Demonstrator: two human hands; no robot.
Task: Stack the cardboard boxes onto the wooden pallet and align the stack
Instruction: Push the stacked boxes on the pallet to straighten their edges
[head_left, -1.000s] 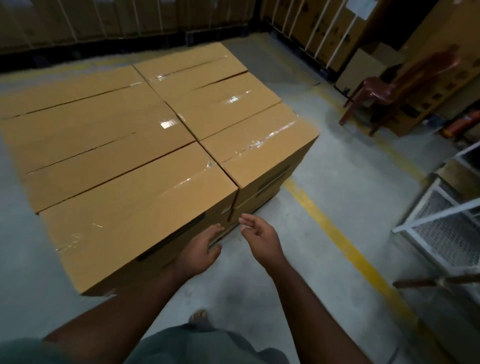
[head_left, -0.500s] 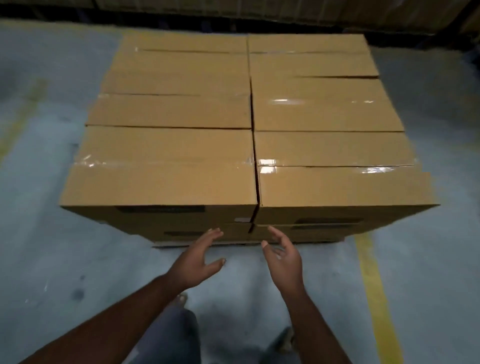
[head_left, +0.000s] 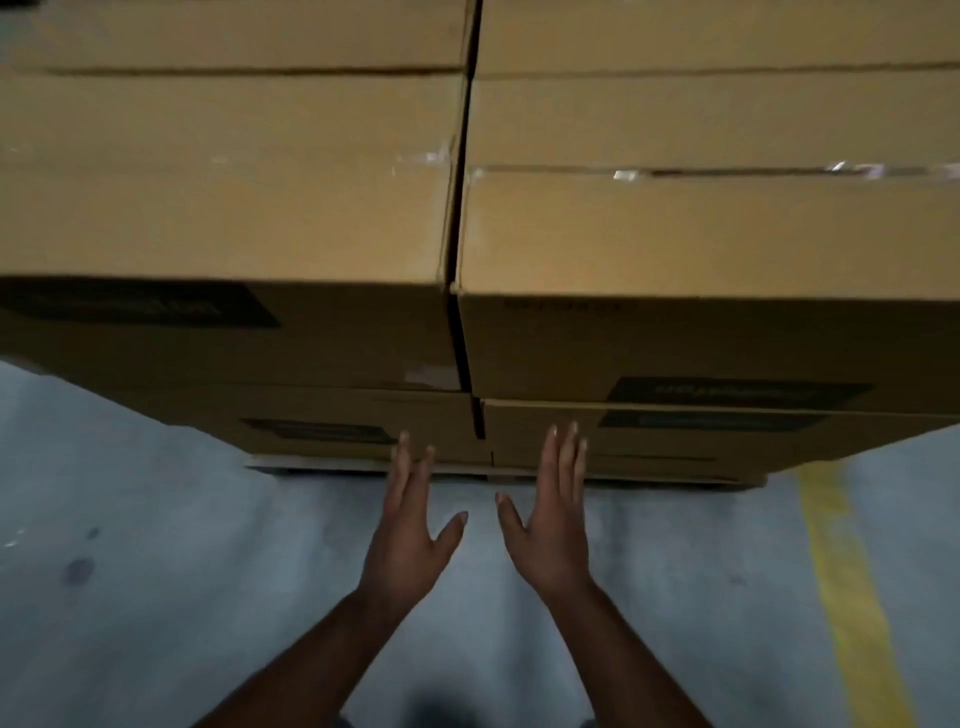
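Brown cardboard boxes fill the upper half of the head view, stacked two layers high. The top left box (head_left: 223, 218) and top right box (head_left: 701, 234) meet at a narrow dark seam. Below them sit the lower left box (head_left: 322, 415) and lower right box (head_left: 675, 441). A thin strip of the wooden pallet (head_left: 322, 463) shows under them. My left hand (head_left: 408, 535) reaches with straight fingers to the lower left box's front face. My right hand (head_left: 553, 519) does the same at the lower right box. Both hold nothing.
Grey concrete floor (head_left: 156, 597) lies in front of the stack. A yellow painted line (head_left: 852, 597) runs along the floor at the right.
The view has come much closer to the stack. Both hands straightened their fingers and moved forward to the lower boxes' front faces, either side of the seam.
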